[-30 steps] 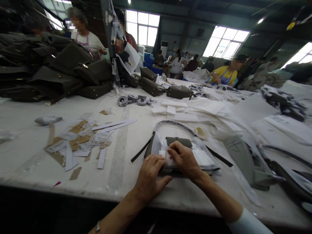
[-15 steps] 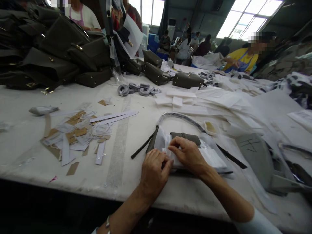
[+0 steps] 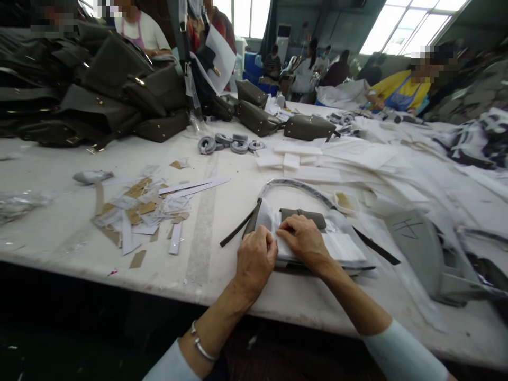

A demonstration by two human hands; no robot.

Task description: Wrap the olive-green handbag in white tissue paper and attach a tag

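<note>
A dark olive handbag (image 3: pixel 307 218) lies on the table in front of me, mostly covered by white wrapping (image 3: pixel 344 247). Its plastic-wrapped handle (image 3: pixel 296 183) arches away from me, and dark straps (image 3: pixel 375 245) stick out at both sides. My left hand (image 3: pixel 256 259) is closed at the bag's near left side, its fingertips pressed together on the wrapping. Close beside it, my right hand (image 3: pixel 305 239) pinches the same white wrapping over the bag's front. Both hands hide part of the bag, and the exact edge they grip is hard to see.
Paper tags and strips (image 3: pixel 137 211) lie scattered at left. Behind are grey rolled straps (image 3: pixel 239 145), white foam pieces (image 3: pixel 291 161) and a heap of olive bags (image 3: pixel 107 79). A grey bag piece (image 3: pixel 415 248) lies at right. A co-worker in yellow (image 3: pixel 397 95) stands across the table.
My left hand's fingers have drawn into a tighter pinch, and both hands have come closer together at the wrapping. The whole view has shifted slightly; the bag stays in place.
</note>
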